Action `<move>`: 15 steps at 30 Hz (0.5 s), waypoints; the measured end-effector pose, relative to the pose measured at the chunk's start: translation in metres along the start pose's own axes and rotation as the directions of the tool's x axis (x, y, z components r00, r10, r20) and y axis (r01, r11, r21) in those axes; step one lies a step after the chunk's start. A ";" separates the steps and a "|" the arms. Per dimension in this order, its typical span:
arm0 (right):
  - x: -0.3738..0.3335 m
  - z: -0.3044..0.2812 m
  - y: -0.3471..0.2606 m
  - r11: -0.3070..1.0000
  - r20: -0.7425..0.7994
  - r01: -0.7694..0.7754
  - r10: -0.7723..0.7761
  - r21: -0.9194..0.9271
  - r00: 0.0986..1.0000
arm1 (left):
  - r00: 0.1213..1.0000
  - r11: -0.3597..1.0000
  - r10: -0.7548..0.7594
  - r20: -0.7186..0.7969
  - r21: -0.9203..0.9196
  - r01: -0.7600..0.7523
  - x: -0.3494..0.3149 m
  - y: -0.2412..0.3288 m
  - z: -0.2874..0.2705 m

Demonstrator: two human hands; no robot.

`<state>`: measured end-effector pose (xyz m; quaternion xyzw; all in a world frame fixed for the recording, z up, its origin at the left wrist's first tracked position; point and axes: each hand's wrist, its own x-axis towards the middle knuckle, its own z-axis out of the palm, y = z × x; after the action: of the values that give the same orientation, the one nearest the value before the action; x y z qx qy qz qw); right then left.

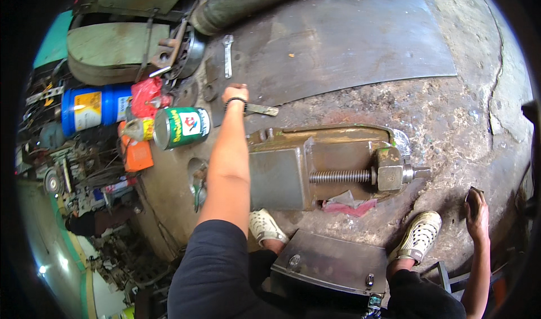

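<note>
My left arm stretches forward, and my left hand (236, 93), a beaded bracelet at its wrist, is closed with the fingers curled away from view. What it holds, if anything, is hidden. A flat metal bar (262, 110) shows just right of that wrist; I cannot tell whether the hand touches it. An adjustable wrench (227, 57) lies just beyond the fist. Below, a large machine vise (276, 175) rests on the floor, its threaded screw (341, 176) exposed. Out at the right, my right hand (478, 216) grips a small dark flat piece (475, 193).
A metal sheet (360, 43) covers the far floor. Left stand a green can (181, 127), blue buckets (87, 110) and an orange container (135, 153). A pink rag (350, 207) lies against the vise. A dark metal box (329, 262) sits between my shoes.
</note>
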<state>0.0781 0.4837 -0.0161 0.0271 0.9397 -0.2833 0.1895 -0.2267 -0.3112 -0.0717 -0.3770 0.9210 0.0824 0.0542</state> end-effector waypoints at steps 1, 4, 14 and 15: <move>-0.011 -0.003 -0.005 0.992 -0.032 0.010 -0.015 -0.127 0.999 | 1.000 0.999 0.028 -0.004 0.043 -0.027 0.017 -0.003 0.003; -0.046 -0.021 -0.019 0.960 -0.049 0.060 -0.076 -0.275 0.996 | 0.994 0.969 0.094 -0.062 0.236 -0.076 0.072 -0.004 0.017; -0.100 -0.053 -0.056 0.896 0.033 -0.333 0.358 -0.292 0.933 | 0.951 0.903 0.188 -0.245 0.424 -0.069 0.119 -0.011 0.026; -0.097 -0.051 -0.063 0.888 0.046 -0.325 0.358 -0.325 0.933 | 0.939 0.899 0.230 -0.255 0.424 -0.105 0.118 -0.008 0.025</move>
<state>0.1403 0.4644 0.0920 0.1469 0.9418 -0.0944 0.2872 -0.3039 -0.3932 -0.1163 -0.2839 0.9447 -0.1631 -0.0163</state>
